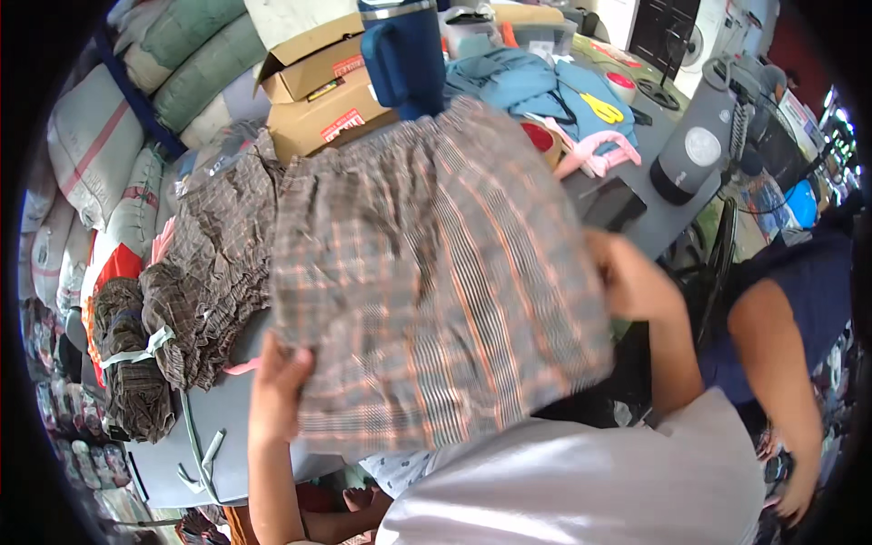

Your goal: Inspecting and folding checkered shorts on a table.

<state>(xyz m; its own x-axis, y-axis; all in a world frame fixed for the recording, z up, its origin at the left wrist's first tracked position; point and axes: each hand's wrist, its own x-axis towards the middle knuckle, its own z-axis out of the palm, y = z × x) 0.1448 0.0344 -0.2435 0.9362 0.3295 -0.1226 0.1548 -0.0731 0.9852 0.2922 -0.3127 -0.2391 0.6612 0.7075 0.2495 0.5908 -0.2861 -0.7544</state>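
Note:
A pair of plaid shorts (436, 286) in grey-brown with orange and dark stripes is spread in front of me, its gathered elastic waistband towards the far side. My left hand (283, 368) grips the left edge near the hem, thumb on top. At the opposite edge is my right hand (616, 272), blurred, its fingers partly hidden behind the cloth; it appears to hold that side. Left of the shorts lies a crumpled heap of similar plaid garments (225, 252). Beside it is a rolled plaid bundle (133, 368) tied with a pale cloth strip (143, 349).
Behind the shorts stand cardboard boxes (327, 116) and a blue handled tumbler (405, 58). Blue cloth (504, 75), yellow-handled scissors (603, 107), a pink headband (599, 153) and a grey bottle (695, 136) occupy the grey table (272, 470). Stuffed sacks (95, 143) are piled left. Another person's arm (776, 361) hangs at right.

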